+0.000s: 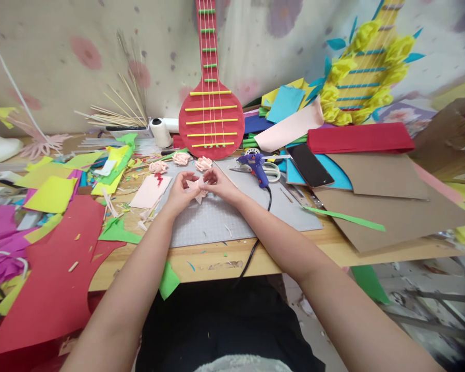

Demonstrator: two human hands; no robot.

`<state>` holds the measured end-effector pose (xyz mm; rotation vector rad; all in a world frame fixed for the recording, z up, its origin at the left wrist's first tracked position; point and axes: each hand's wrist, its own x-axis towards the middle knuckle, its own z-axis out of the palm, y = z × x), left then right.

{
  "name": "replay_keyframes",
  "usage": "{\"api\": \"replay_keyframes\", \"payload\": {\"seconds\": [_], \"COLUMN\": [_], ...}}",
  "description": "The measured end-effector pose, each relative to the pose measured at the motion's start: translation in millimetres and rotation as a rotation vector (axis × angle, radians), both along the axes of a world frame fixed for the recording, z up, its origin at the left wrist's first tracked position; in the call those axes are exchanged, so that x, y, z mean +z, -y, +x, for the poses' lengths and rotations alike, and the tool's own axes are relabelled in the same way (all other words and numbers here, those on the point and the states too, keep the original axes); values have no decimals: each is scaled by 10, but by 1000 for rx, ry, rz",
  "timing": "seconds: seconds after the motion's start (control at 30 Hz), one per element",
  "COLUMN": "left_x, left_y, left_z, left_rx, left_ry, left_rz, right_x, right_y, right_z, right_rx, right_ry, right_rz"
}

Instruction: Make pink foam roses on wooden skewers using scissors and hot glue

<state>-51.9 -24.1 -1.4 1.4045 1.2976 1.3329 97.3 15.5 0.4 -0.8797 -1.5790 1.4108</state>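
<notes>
Between my two hands, over the grey cutting mat [217, 222], is a pale pink paper flower [196, 192] with pointed petals. My left hand [181, 190] grips it from the left, thumb and fingers pinched on a petal. From the right, my right hand [219, 185] pinches it near its centre. Just beyond my hands lie finished-looking pink paper roses [204, 164]. A stack of pale pink paper [151, 191] sits to the left of my left hand. The blue glue gun [259, 169] rests right of my right hand, beside white-handled scissors [272, 171].
A red paper lute-shaped instrument [211, 121] leans at the back; a yellow flowered one [358, 77] stands right. A black phone [310, 164] lies near brown cardboard [395, 212]. Coloured scraps and red paper [65, 258] crowd the left. A black cord [251, 253] hangs over the front edge.
</notes>
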Motion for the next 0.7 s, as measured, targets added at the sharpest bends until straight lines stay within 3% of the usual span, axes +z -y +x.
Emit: {"api": "replay_keyframes", "payload": {"seconds": [0.27,0.57,0.7], "left_x": [-4,-43,-43], "left_y": [-6,-91,-117], "left_z": [1,-7,41], "left_rx": [-4,197,217], "left_ry": [48,330,415], "left_rz": [-4,-49,-67], "right_x": [-22,-50,-60], "right_y": [-2,1,37], "right_z": [-37,-21,-62], "right_rx": [-28,-127,-98], "right_ry": [32,43,102], "right_rz": [42,73,79]}}
